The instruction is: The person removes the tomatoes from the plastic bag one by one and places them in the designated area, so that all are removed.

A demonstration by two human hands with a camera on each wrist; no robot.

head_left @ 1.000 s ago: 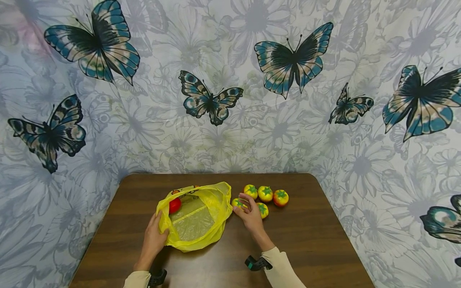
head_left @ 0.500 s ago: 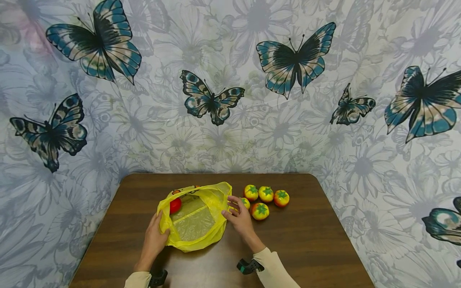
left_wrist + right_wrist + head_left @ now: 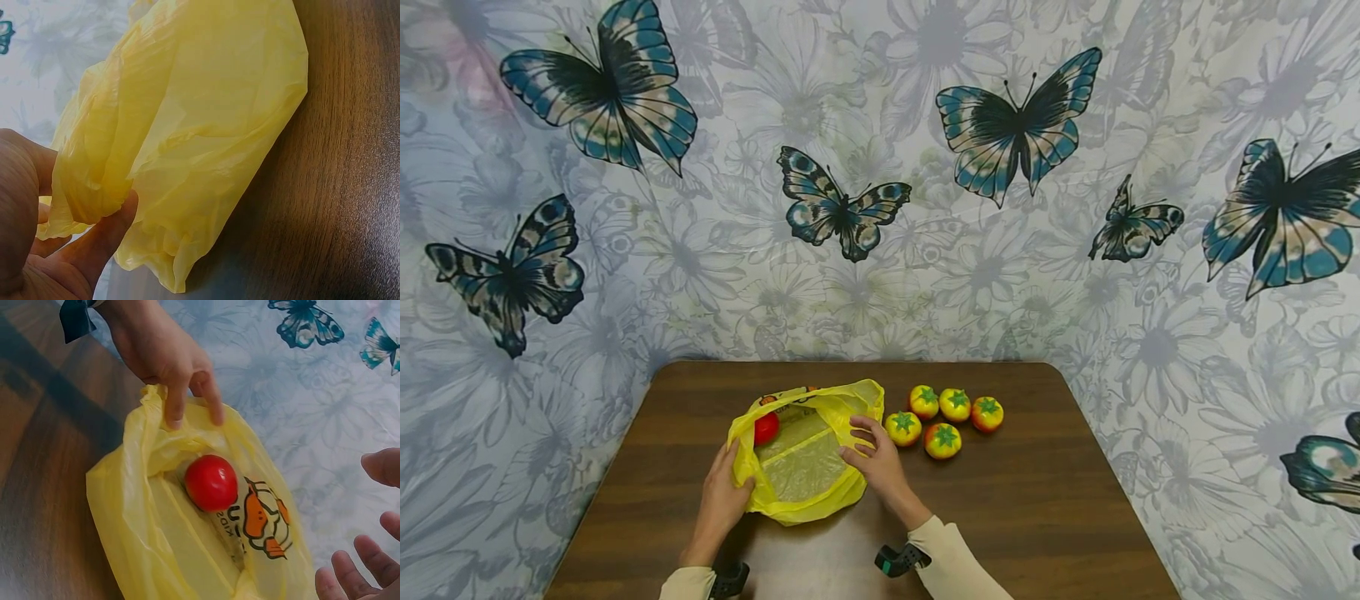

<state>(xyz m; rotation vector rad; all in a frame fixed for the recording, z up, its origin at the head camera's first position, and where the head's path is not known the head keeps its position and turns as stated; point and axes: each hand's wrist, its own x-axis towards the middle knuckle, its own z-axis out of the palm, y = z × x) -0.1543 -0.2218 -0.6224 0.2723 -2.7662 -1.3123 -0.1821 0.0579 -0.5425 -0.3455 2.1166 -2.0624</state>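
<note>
A yellow plastic bag (image 3: 797, 507) lies mouth-up on the table, its opening spread wide. My left hand (image 3: 721, 498) grips its left rim, with the thumb outside and the other fingers inside, as the wrist views show. A shiny red tomato-like fruit (image 3: 211, 482) rests inside the bag, near that hand. Over the right rim of the bag hovers my right hand (image 3: 882, 468), fingers apart and holding nothing. Just to its right sits a yellow fruit with a green star-shaped top (image 3: 903, 428). Whether the right fingers touch the plastic I cannot tell.
Several more yellow-red fruits (image 3: 943, 441) with green tops stand grouped to the right of the bag. The brown wooden table (image 3: 1037, 517) ends at a wall (image 3: 985, 308) patterned with butterflies and flowers. Both wrists wear dark straps.
My right hand has moved left from beside the nearest yellow fruit to the bag's right rim, uncovering that fruit. My left hand and the bag stay put.
</note>
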